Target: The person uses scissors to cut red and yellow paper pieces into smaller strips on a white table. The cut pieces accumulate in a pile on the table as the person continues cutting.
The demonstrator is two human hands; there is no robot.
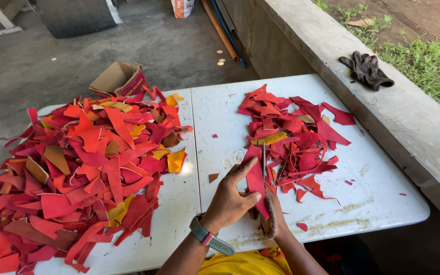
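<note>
Red leather scrap (255, 175) on the white tabletop (383, 198) | your left hand (228, 200) is pinching it, grip closed | your right hand (271, 216) is gripping the scissors (265, 168) | cutting step | next calls for steady blades along the strip.

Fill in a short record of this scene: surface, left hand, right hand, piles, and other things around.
Surface: white folding table, seam down the middle
Left hand: pinches a red leather strip; grey watch on the wrist
Right hand: mostly hidden behind the strip, grips scissors, blades pointing away
Large pile: red, orange and yellow scraps, left half
Smaller pile: mostly red scraps, right half
Other: cardboard box beyond the table; dark gloves on a concrete ledge
</note>
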